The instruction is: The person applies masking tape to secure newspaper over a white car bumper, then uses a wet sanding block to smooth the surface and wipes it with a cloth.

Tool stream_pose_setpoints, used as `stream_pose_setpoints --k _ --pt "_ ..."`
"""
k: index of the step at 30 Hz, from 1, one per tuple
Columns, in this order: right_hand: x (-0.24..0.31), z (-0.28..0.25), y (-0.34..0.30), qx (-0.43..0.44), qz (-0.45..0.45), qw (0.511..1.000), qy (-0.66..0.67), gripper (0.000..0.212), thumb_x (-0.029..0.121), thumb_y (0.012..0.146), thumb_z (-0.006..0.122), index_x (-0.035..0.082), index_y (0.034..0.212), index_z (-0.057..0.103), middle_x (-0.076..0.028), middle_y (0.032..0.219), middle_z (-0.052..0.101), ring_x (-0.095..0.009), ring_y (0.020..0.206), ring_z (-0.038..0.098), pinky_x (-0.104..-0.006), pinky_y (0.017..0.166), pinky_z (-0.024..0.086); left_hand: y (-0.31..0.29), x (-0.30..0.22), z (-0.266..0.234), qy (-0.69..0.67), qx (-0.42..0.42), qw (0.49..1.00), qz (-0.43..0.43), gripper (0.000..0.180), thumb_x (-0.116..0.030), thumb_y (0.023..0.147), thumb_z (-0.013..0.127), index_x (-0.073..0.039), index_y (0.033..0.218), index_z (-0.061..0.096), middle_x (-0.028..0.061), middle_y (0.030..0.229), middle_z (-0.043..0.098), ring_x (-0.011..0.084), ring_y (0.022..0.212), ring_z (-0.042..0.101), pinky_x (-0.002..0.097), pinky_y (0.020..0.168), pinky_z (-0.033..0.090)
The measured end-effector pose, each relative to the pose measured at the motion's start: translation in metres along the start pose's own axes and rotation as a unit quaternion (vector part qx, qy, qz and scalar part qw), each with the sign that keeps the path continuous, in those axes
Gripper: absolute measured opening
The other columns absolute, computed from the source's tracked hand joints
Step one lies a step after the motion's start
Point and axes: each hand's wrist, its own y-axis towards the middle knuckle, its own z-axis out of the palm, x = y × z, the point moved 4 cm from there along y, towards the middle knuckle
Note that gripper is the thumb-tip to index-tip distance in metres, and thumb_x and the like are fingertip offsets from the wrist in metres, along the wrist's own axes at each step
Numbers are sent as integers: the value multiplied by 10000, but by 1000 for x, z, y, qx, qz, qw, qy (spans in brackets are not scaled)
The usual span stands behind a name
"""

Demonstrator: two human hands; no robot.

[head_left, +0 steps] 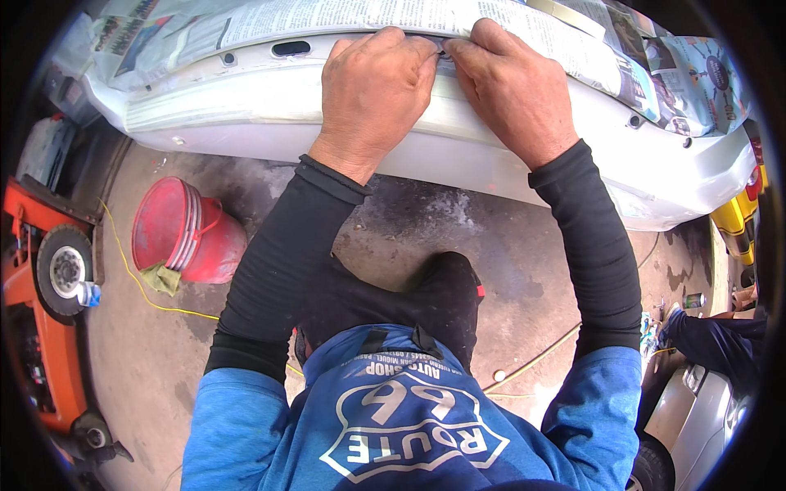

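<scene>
A white car bumper [270,141] spans the far side of the view, its upper part masked with newspaper sheets [327,16]. Both of my hands meet at the bumper's upper edge, just below the paper. The fingers of my left hand [370,96] are curled closed, thumb side toward the other hand. My right hand [524,90] is closed too, its fingertips pinched close beside the left ones. Something small and dark shows between the fingertips, but its kind is hidden. An oblong slot [291,49] lies in the bumper left of my left hand.
A red bucket [225,245] with a yellowish cloth [161,278] on its rim rests on the concrete floor at left. A yellow cord [135,278] runs past it. An orange wheeled machine [41,327] stands far left. At right are another person's leg [720,340] and a silver car [692,417].
</scene>
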Motion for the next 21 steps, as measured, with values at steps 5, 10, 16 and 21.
stream_pose_setpoints --k 5,10,16,21 --pt "0 0 1 -15 3 1000 11 154 201 939 736 147 1073 785 15 918 628 -181 755 696 -297 635 597 1 -6 6 -20 -12 994 -106 130 -142 896 757 -34 955 798 61 724 711 196 682 671 321 674 518" --pt "1 -3 1 -5 6 1000 25 158 189 941 733 127 1078 780 -7 932 628 -197 777 697 -308 672 600 -6 -6 1 -92 34 969 -226 134 -201 888 768 -82 942 800 41 779 714 236 775 672 390 845 408" --pt "6 -6 -2 -7 25 998 50 132 121 873 695 77 993 730 -31 949 605 -196 909 697 -335 751 607 -7 -1 -1 -77 -24 984 -160 154 -201 838 829 -106 958 808 15 808 695 238 797 661 392 853 424" --pt "7 -3 -3 -17 31 999 25 108 137 878 701 75 963 731 -39 924 609 -211 898 696 -338 761 603 -8 -3 8 -13 -27 993 -117 122 -219 858 807 -113 918 810 18 812 700 235 819 663 399 856 427"
